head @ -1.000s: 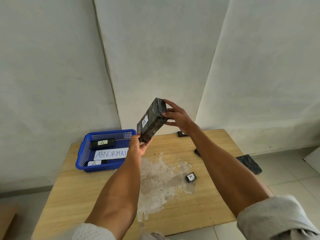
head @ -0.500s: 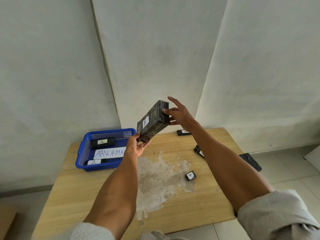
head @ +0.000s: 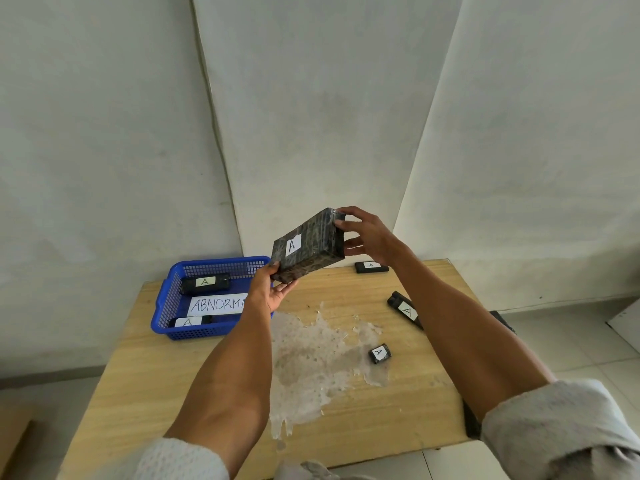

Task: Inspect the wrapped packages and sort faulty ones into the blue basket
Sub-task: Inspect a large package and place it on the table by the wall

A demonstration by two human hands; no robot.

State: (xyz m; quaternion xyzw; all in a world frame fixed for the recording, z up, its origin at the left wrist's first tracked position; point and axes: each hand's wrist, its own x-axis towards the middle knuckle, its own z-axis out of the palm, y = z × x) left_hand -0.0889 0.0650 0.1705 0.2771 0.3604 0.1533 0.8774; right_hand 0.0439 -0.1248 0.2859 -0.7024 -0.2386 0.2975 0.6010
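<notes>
A dark wrapped package (head: pixel 311 249) with a white "A" label is held up above the table between both hands, its labelled face turned toward me. My left hand (head: pixel 268 292) grips its lower left corner. My right hand (head: pixel 367 233) holds its upper right end with curled fingers. The blue basket (head: pixel 166 306), with an "ABNORMAL" sign inside, stands at the table's back left and holds two dark labelled packages (head: pixel 206 283).
On the wooden table (head: pixel 156 375) lie a small labelled package (head: pixel 380 353), a longer one (head: pixel 403 308) beside my right forearm, and a flat one (head: pixel 371 267) at the back edge. A pale worn patch (head: pixel 311 362) marks the table's middle. White walls stand behind.
The package has been turned in my hands so its labelled broad face now points at me instead of sideways. Both hands kept hold of it.
</notes>
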